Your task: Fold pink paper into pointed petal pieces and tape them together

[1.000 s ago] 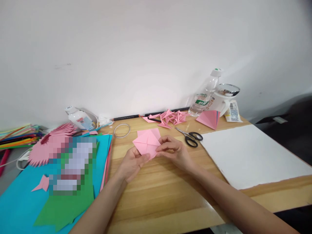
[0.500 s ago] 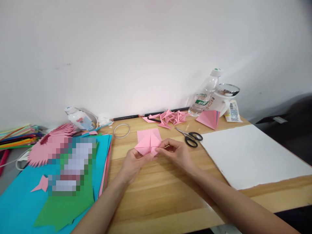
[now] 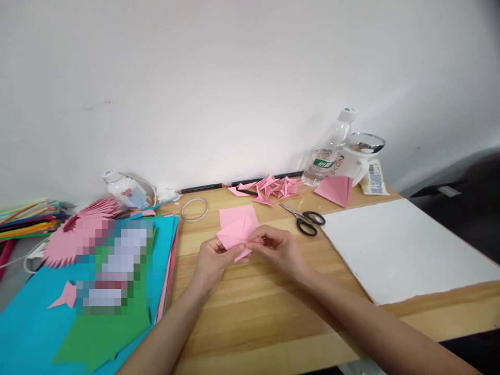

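Observation:
A creased sheet of pink origami paper point(image 3: 235, 233) is held between my two hands, above the wooden table. My left hand point(image 3: 214, 261) pinches its lower left side, thumb on top. With thumb and fingers closed, my right hand point(image 3: 276, 248) grips its right side and lower fold. Some of the fingertips are hidden behind the paper. Just beyond it lies a flat pink square sheet point(image 3: 231, 213), partly covered by the held piece. Black-handled scissors point(image 3: 305, 219) rest to the right of my right hand.
Folded pink paper pieces point(image 3: 275, 187) lie by the wall, near a bottle point(image 3: 325, 156) and a white mug point(image 3: 353, 164). A white board point(image 3: 406, 252) covers the right side. Blue sheets point(image 3: 27, 312), green paper point(image 3: 113, 336) and a pink pleated ring point(image 3: 58, 242) occupy the left. A tape ring point(image 3: 195, 209) lies mid-table.
The pink paper has been tilted and its folds shifted, its lower point now showing below my thumbs. Both thumbs have come together at its lower middle.

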`<act>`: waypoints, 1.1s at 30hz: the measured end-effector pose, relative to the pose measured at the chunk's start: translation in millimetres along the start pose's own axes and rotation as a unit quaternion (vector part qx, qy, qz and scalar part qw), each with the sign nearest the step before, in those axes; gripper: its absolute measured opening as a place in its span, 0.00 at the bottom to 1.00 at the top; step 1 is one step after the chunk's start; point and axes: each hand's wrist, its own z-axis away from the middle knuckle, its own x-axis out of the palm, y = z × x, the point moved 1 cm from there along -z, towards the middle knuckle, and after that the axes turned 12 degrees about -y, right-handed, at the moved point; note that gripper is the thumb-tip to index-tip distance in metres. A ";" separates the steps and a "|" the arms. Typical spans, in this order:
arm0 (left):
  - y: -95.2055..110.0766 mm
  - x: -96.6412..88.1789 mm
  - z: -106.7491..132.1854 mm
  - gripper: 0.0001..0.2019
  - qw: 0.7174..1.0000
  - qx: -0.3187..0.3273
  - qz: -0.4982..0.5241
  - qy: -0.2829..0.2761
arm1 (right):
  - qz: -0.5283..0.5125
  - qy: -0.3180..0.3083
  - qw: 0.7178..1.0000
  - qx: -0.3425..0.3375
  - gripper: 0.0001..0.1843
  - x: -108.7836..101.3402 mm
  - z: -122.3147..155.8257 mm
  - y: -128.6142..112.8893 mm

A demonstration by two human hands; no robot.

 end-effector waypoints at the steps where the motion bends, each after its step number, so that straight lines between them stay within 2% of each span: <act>1: -0.2 0.0 0.0 0.16 1.000 -0.001 0.003 -0.006 | 0.007 0.002 1.000 -0.002 0.11 -0.1 -0.1 0.2; 5: 0.0 0.4 -0.5 0.17 0.999 -0.006 0.037 -0.018 | 0.027 0.013 1.000 -0.005 0.10 -0.5 -0.4 3.0; 11: 3.5 3.5 -0.6 0.18 0.996 -0.026 0.090 -0.001 | -0.006 0.010 1.000 0.013 0.11 -0.6 -0.4 5.6; 21: 2.3 3.3 0.7 0.18 0.998 -0.027 0.057 -0.029 | -0.025 0.008 0.999 0.033 0.12 0.0 -0.5 5.5; 33: 0.6 3.3 0.3 0.18 0.997 -0.031 0.066 -0.014 | 0.001 0.023 0.999 0.039 0.12 0.9 -0.9 6.9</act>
